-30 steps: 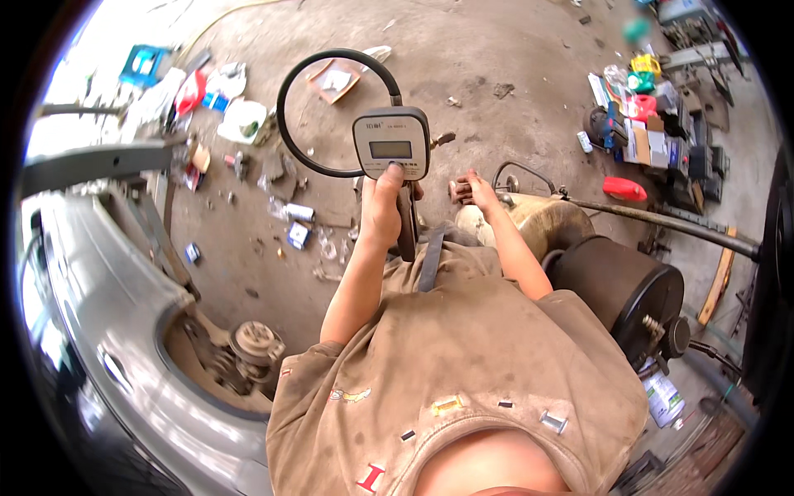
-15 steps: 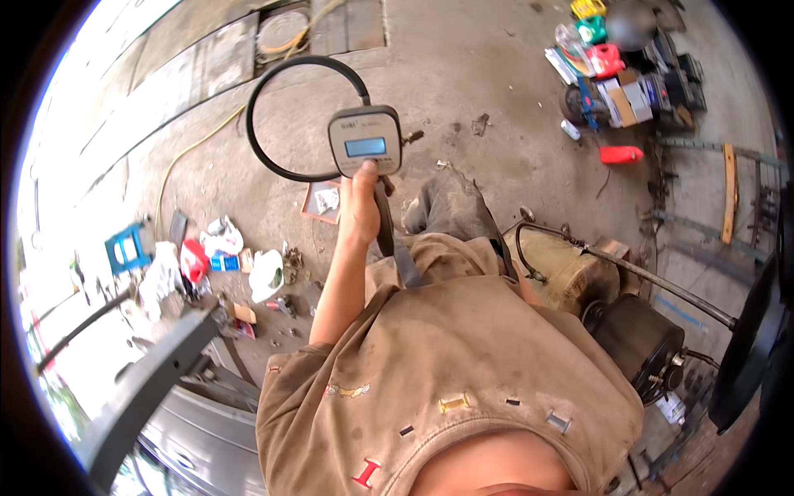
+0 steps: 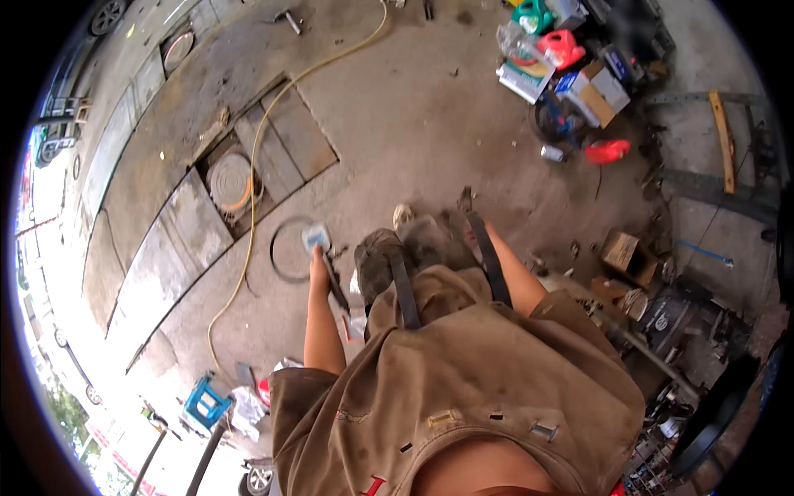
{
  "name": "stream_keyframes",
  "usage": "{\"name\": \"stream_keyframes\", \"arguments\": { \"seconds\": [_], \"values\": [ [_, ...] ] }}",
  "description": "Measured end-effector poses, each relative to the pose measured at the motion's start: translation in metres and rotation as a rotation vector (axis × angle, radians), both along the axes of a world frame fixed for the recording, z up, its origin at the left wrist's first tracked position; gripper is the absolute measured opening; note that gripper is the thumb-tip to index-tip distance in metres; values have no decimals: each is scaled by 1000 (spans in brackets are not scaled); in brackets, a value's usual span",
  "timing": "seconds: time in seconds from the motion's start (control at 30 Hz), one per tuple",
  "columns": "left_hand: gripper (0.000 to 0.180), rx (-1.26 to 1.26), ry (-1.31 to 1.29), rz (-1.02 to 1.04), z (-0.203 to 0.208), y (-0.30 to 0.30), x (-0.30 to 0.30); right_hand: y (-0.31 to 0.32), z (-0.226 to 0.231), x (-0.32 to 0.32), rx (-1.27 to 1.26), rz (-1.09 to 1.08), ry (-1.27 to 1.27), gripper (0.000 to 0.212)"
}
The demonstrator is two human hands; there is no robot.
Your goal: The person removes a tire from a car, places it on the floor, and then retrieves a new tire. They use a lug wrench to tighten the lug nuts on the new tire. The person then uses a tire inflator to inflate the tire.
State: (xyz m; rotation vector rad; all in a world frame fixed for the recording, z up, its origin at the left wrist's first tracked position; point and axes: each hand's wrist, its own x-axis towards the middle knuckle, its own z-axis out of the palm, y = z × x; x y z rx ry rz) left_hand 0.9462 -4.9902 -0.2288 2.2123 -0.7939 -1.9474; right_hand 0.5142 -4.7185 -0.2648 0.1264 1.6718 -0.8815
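Note:
A digital tyre inflator gauge (image 3: 315, 237), with a pale square face, a grip and a black hose (image 3: 275, 256) curling round its left side, is held low at arm's length. My left hand (image 3: 318, 264) is closed round it; its grip runs down along the wrist. Past my right thigh reaches my right hand (image 3: 472, 238), partly hidden by a dark strap (image 3: 490, 263) and blurred, so its fingers cannot be made out. A shoe (image 3: 403, 216) shows ahead of my dark trousers.
A yellow hose (image 3: 254, 174) crosses the concrete floor and metal pit covers (image 3: 285, 140) at left. Bottles, boxes and a red jug (image 3: 562, 50) crowd the far right. A blue stool (image 3: 205, 403) stands low left. A cardboard box (image 3: 628, 258) and machinery lie at right.
My left hand has lowered the gauge, which now looks smaller and farther left. The view has shifted over the floor, bringing in more pit covers. My right forearm now shows.

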Motion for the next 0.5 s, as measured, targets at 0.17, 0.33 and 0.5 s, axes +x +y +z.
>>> {"name": "stream_keyframes", "arguments": {
  "seconds": [0.17, 0.33, 0.5],
  "values": [
    [99, 270, -268, 37, -49, -65, 1, -272, 50, -153, -304, 44, 260, 38],
    [96, 410, -184, 140, -94, -140, -71, -505, -33, -323, 13, 371, 286, 36],
    [81, 389, -124, 283, -147, -272, -193, -671, -240, -504, 311, 316, 494, 39]
  ]
}}
